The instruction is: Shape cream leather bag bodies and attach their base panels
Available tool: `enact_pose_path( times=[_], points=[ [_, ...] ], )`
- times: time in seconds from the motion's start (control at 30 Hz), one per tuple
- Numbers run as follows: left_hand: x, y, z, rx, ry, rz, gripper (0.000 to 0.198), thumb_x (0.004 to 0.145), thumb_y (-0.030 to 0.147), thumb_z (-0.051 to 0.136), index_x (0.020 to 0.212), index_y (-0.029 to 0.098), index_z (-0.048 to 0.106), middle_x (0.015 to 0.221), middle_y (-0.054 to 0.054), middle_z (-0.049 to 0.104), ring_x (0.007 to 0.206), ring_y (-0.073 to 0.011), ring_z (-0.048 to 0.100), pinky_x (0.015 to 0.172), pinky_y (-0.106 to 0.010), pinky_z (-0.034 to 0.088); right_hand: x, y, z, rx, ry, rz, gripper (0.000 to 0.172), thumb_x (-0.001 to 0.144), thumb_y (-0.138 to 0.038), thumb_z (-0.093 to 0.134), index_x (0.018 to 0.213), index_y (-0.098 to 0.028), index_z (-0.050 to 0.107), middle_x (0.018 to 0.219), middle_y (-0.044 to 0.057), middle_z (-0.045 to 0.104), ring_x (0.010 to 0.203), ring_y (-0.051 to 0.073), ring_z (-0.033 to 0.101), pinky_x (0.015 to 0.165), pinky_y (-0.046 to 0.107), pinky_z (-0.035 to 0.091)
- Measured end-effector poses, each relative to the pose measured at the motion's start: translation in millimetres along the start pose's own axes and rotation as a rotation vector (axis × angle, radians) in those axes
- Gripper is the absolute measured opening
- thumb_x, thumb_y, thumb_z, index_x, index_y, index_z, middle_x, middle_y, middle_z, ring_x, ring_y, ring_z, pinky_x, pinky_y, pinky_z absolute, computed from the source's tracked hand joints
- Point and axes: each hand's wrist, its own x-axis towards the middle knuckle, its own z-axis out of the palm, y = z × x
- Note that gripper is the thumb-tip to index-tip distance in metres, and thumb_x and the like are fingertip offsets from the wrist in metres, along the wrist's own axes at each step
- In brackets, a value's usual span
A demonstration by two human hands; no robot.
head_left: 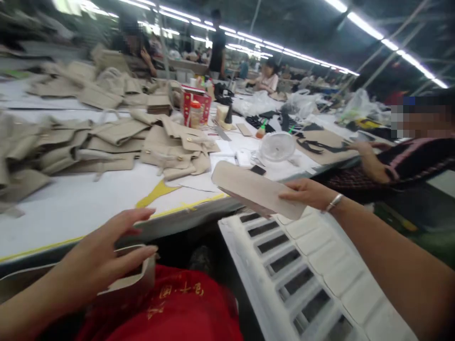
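Pinched in my right hand (311, 193) is a flat beige leather-like panel (249, 187) with rounded corners, held tilted over the table's front edge. Fingers apart and nothing in them, my left hand (113, 248) hovers above my lap. Under it a curved beige piece (140, 279) with a pale edge rests near a red cloth (177, 308) with gold lettering. Beneath my right forearm stands a white slotted rack (256, 270), with a row of whitish panels (330, 253) lying along its right side.
Piled beige bag parts (117, 137) cover the left of the white table (81, 203). A yellow strip (156, 193) lies near its edge. Farther back are a red box (204, 106), an orange-lidded jar (195, 115) and a small white fan (277, 146). A co-worker (419, 142) sits at right.
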Motion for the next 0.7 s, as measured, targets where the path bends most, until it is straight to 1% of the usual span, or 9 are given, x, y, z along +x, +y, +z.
enact_pose_path(
  times=[0.03, 0.1, 0.17, 0.27, 0.37, 0.43, 0.5, 0.6, 0.7],
  points=[
    [1, -1, -6.5, -0.051, -0.042, -0.035, 0.074, 0.059, 0.048, 0.068, 0.127, 0.041, 0.04, 0.131, 0.003, 0.048, 0.101, -0.0259, 0.058, 0.081, -0.039, 0.05, 4, -25, 7, 0.198, 0.007, -0.045, 0.036, 0.077, -0.05, 0.054, 0.083, -0.017, 0.067, 0.065, 0.001, 0.063, 0.055, 0.014, 0.056, 0.046, 0.023, 0.042],
    [3, -7, -21.6, -0.25, -0.025, -0.044, 0.092, 0.054, 0.04, 0.074, 0.135, 0.026, 0.032, 0.137, -0.01, 0.039, 0.109, -0.0292, 0.052, 0.081, -0.038, 0.05, 17, -73, 31, 0.497, -0.026, -0.092, 0.034, 0.073, -0.048, 0.061, 0.086, -0.017, 0.067, 0.065, 0.002, 0.063, 0.052, 0.014, 0.055, 0.043, 0.023, 0.04],
    [2, -19, -39.4, -0.474, -0.028, 0.016, 0.089, 0.055, 0.033, 0.075, 0.133, 0.024, 0.032, 0.133, -0.011, 0.044, 0.115, -0.0269, 0.048, 0.079, -0.032, 0.05, 33, -119, 65, 0.65, -0.103, -0.119, 0.033, 0.069, -0.047, 0.065, 0.085, -0.018, 0.066, 0.065, 0.002, 0.063, 0.049, 0.013, 0.053, 0.041, 0.022, 0.038],
    [-14, -46, -68.9, -0.731, -0.031, 0.012, 0.064, 0.063, 0.029, 0.07, 0.121, 0.023, 0.044, 0.1, -0.007, 0.063, 0.087, -0.019, 0.062, 0.057, -0.02, 0.046, 56, -185, 118, 0.729, -0.164, -0.254, 0.034, 0.068, -0.047, 0.065, 0.084, -0.017, 0.064, 0.07, 0.002, 0.063, 0.054, 0.013, 0.053, 0.046, 0.022, 0.039],
    [-42, -76, -96.4, -0.824, 0.136, -0.022, 0.033, 0.063, 0.026, 0.07, 0.09, 0.018, 0.053, 0.068, 0.002, 0.058, 0.057, -0.0088, 0.057, 0.043, -0.014, 0.035, 70, -241, 157, 0.623, 0.021, -0.426, 0.034, 0.071, -0.044, 0.062, 0.092, -0.018, 0.063, 0.082, 0.003, 0.063, 0.068, 0.014, 0.055, 0.058, 0.024, 0.043],
    [-60, -95, -111.0, -0.832, 0.263, -0.035, 0.029, 0.062, 0.026, 0.071, 0.077, 0.017, 0.048, 0.059, 0.006, 0.052, 0.048, -0.0061, 0.052, 0.041, -0.014, 0.035, 77, -270, 172, 0.466, 0.165, -0.486, 0.033, 0.076, -0.041, 0.056, 0.098, -0.017, 0.061, 0.085, 0.003, 0.063, 0.073, 0.014, 0.054, 0.064, 0.025, 0.042],
    [-75, -112, -121.3, -0.796, 0.379, -0.058, 0.031, 0.062, 0.028, 0.071, 0.074, 0.017, 0.045, 0.058, 0.007, 0.051, 0.047, -0.0065, 0.051, 0.044, -0.017, 0.041, 83, -292, 182, 0.311, 0.255, -0.519, 0.03, 0.08, -0.037, 0.05, 0.098, -0.016, 0.061, 0.081, 0.003, 0.061, 0.071, 0.014, 0.052, 0.065, 0.026, 0.041],
    [-94, -132, -129.1, -0.703, 0.51, -0.09, 0.032, 0.062, 0.03, 0.07, 0.077, 0.017, 0.046, 0.063, 0.006, 0.054, 0.052, -0.009, 0.055, 0.05, -0.023, 0.049, 89, -316, 195, 0.185, 0.319, -0.55, 0.028, 0.081, -0.034, 0.046, 0.095, -0.015, 0.061, 0.074, 0.003, 0.059, 0.067, 0.014, 0.051, 0.063, 0.026, 0.039],
    [-108, -149, -130.2, -0.628, 0.521, -0.122, 0.031, 0.063, 0.031, 0.068, 0.079, 0.018, 0.046, 0.064, 0.006, 0.057, 0.055, -0.0119, 0.058, 0.053, -0.027, 0.051, 93, -328, 209, 0.155, 0.312, -0.555, 0.027, 0.081, -0.035, 0.046, 0.093, -0.016, 0.061, 0.075, 0.003, 0.06, 0.067, 0.014, 0.051, 0.063, 0.026, 0.038]
  ],
)
